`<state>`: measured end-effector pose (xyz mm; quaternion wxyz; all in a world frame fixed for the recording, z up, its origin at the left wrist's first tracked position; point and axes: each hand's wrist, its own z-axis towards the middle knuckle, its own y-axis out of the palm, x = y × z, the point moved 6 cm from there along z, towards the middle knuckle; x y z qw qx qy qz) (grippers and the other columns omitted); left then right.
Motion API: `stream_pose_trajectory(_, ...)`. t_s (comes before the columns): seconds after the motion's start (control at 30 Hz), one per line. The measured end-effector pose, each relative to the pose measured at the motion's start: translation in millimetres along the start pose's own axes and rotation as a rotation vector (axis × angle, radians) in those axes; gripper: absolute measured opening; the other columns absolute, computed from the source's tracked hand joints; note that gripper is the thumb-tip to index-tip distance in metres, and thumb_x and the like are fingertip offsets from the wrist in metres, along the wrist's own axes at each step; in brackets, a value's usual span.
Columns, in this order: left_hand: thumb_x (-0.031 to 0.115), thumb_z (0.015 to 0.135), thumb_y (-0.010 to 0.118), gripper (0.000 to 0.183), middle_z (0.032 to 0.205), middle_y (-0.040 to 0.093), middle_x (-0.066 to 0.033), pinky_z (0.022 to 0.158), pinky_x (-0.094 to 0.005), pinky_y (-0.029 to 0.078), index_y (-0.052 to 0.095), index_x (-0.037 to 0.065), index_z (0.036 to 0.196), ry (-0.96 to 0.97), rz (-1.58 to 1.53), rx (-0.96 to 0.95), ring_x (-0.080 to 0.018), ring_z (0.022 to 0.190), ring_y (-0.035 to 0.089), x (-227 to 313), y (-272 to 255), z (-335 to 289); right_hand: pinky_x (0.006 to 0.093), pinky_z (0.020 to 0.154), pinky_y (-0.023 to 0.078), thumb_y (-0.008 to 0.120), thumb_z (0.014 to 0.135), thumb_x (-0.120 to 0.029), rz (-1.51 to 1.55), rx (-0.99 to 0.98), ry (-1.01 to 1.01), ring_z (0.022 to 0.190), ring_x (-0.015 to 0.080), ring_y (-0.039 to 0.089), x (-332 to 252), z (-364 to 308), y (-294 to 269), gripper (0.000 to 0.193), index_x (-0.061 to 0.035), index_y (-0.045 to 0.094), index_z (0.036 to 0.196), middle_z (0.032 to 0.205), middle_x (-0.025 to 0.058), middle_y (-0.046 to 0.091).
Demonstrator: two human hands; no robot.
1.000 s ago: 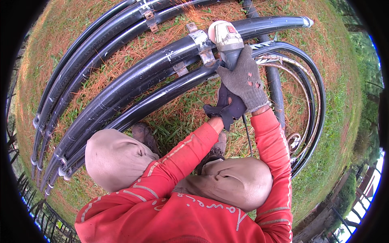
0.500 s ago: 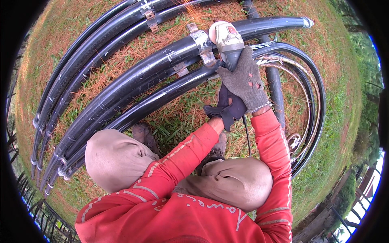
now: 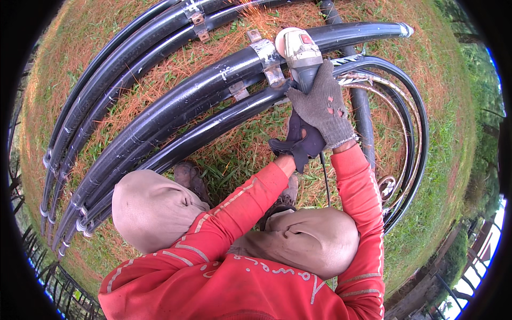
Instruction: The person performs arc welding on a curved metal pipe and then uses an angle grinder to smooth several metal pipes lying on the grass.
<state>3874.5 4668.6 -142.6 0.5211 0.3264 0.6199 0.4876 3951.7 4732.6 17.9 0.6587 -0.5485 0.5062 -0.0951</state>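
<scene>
An angle grinder (image 3: 301, 50) rests against the thick black curved pipe (image 3: 229, 70), its pale disc edge showing at the left of the head. Orange sparks (image 3: 257, 9) fly off beyond it. My right hand (image 3: 322, 106), in a grey knit glove with holes, is wrapped round the grinder's body. Below and partly behind it, my left hand (image 3: 300, 141), in a dark torn glove, closes on the rear of the tool; its fingers are mostly hidden. Left of the disc, a scuffed metal bracket (image 3: 268, 63) clasps the pipe. A cord (image 3: 325, 178) hangs from the grinder.
More black pipes (image 3: 122, 58) curve across the far left, with another bracket (image 3: 197, 21) on them. Coiled scrollwork (image 3: 418, 125) lies to the right, beside a straight dark pipe (image 3: 362, 122). Grass (image 3: 442, 176) and brown needles surround everything. My bent knees (image 3: 154, 210) are close below.
The spray of sparks at the top has grown a little brighter. Both hands and the grinder hold nearly the same place.
</scene>
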Motion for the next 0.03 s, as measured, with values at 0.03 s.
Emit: stream_pose_trajectory(0.03, 0.047, 0.112, 0.032, 0.061, 0.154, 0.051, -0.0117, 0.124, -0.0513, 0.034, 0.039, 0.008, 0.159, 0.004, 0.002, -0.002, -0.0340, 0.139, 0.051, 2.4, 1.0, 0.4, 0.0528, 0.083, 0.057, 0.086, 0.076, -0.026, 0.005, 0.006, -0.025, 0.101, 0.0513, 0.069, -2.1, 0.4, 1.2, 0.071, 0.0043, 0.045, 0.125, 0.106, 0.0322, 0.067)
